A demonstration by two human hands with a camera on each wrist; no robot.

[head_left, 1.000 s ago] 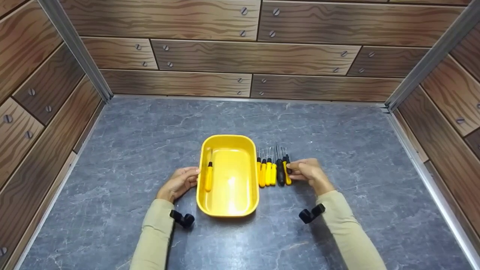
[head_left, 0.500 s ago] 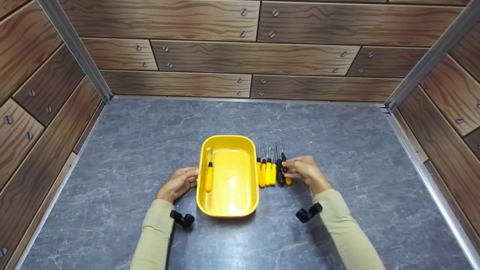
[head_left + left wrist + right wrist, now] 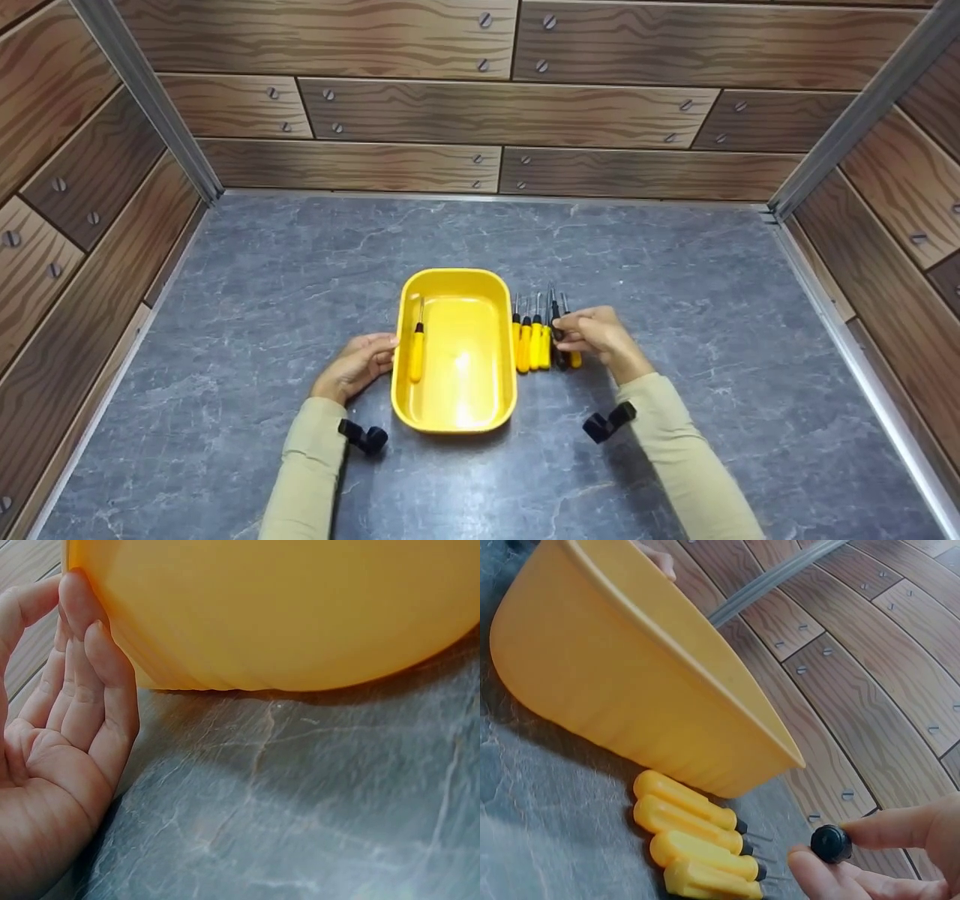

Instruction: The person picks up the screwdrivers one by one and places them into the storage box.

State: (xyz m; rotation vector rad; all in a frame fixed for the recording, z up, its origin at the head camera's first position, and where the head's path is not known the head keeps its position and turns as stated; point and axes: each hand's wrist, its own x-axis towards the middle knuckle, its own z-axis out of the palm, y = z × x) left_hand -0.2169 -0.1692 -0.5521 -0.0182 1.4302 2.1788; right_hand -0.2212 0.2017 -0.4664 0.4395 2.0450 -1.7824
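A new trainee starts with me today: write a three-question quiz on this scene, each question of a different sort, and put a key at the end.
1. How many screwdrivers lie inside the tub?
2. What colour is the handle in the right hand?
A. Yellow
B. Black
C. Red
3. True or false: the left hand touches the tub.

Key: 1. One. 2. B. 3. True.
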